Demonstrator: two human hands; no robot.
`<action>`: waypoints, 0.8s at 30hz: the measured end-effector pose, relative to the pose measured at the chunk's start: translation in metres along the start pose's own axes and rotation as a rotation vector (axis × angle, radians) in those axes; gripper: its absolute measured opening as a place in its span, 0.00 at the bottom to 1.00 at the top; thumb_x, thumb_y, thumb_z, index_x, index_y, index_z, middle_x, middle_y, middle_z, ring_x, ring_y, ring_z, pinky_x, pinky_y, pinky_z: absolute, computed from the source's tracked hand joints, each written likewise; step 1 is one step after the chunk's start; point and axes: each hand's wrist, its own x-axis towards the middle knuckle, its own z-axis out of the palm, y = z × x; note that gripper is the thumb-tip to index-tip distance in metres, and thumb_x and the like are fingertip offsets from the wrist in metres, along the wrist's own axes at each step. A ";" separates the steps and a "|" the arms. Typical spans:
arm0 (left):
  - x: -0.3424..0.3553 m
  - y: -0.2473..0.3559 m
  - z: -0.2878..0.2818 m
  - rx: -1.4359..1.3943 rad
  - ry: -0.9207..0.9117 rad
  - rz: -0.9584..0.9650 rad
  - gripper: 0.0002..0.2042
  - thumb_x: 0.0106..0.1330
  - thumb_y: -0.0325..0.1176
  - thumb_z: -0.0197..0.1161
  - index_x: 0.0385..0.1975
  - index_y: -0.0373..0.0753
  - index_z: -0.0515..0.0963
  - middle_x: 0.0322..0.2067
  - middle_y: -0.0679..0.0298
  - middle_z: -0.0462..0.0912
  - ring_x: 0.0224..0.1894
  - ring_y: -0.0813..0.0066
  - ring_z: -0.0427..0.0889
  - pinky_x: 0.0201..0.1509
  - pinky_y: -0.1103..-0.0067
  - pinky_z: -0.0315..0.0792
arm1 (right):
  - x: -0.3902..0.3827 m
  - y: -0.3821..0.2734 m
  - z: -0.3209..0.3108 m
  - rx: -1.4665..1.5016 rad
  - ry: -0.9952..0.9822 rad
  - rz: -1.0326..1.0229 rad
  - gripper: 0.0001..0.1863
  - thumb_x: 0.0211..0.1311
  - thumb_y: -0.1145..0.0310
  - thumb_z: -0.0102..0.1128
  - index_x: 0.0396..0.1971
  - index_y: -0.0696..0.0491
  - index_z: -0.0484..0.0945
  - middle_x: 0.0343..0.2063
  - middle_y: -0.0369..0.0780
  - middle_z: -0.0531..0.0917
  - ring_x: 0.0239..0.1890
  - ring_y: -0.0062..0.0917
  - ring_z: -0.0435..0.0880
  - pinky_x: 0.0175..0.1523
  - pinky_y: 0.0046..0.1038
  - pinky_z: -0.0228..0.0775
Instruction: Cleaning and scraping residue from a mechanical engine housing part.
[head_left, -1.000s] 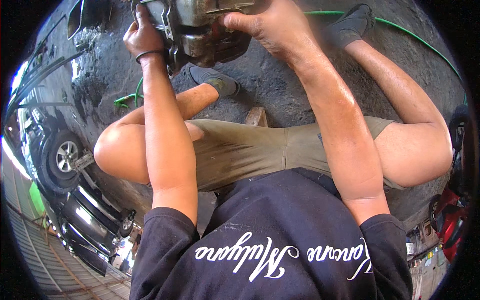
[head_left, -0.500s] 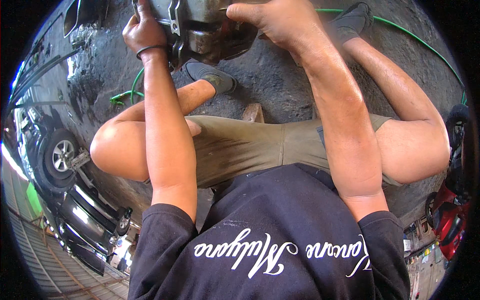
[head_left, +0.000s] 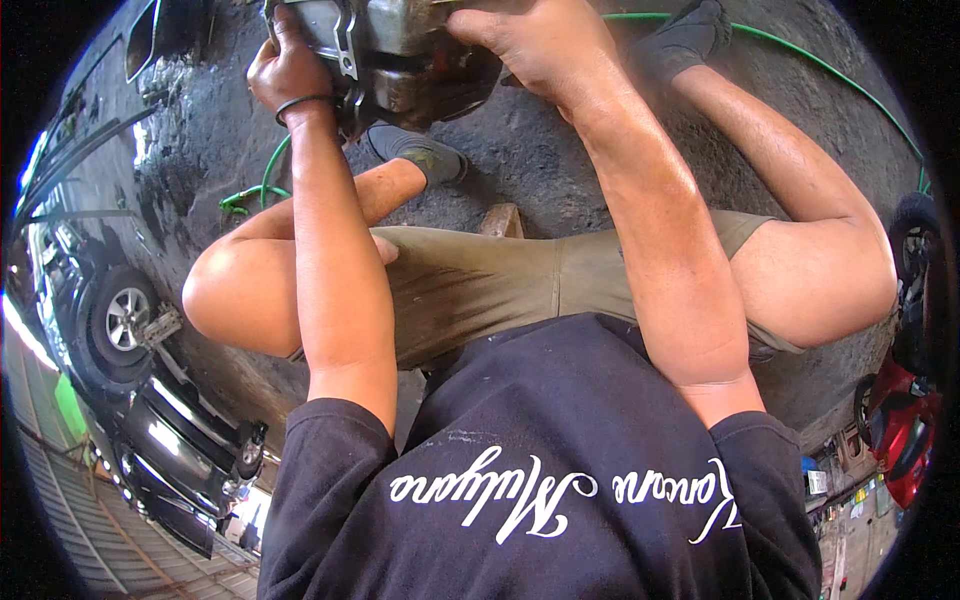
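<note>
At the top of the view I have a bulky, greasy metal casing, grey above and dark below, with a strap-like bracket on its left part. Its far side runs out of the picture. My left hand, with a dark band at the wrist, is closed around its left edge. On the right edge lies my right hand, thumb over the top and the other fingers mostly hidden behind the casing. Both arms reach forward, and the casing is above my left foot.
A green hose curves over the dark, stained floor on the right, and more of it lies at the left. Beneath me shows a wooden seat. Vehicles with a large wheel stand far left; a red motorbike is far right.
My right hand and forearm have shifted slightly left, and the casing's right side with them. My left hand keeps almost the same place and grip.
</note>
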 end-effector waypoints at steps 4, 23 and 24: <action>0.005 -0.006 -0.003 -0.004 -0.007 -0.017 0.24 0.66 0.50 0.64 0.23 0.29 0.83 0.15 0.70 0.77 0.20 0.83 0.67 0.25 0.77 0.63 | 0.017 0.022 -0.012 0.303 -0.339 0.042 0.15 0.54 0.63 0.67 0.36 0.58 0.82 0.25 0.35 0.83 0.26 0.19 0.79 0.30 0.24 0.71; 0.030 -0.038 -0.027 0.128 0.072 -0.271 0.30 0.65 0.58 0.61 0.31 0.28 0.85 0.25 0.60 0.86 0.26 0.75 0.79 0.36 0.74 0.74 | 0.080 0.265 0.072 -0.619 0.093 0.237 0.16 0.57 0.61 0.65 0.43 0.52 0.78 0.47 0.45 0.79 0.50 0.44 0.80 0.53 0.43 0.75; 0.028 -0.034 -0.025 0.147 0.054 -0.291 0.31 0.65 0.59 0.60 0.31 0.28 0.85 0.25 0.60 0.86 0.26 0.75 0.79 0.36 0.74 0.73 | 0.083 0.273 0.072 -0.620 0.095 0.237 0.16 0.57 0.61 0.65 0.43 0.52 0.78 0.47 0.45 0.79 0.50 0.44 0.80 0.53 0.43 0.75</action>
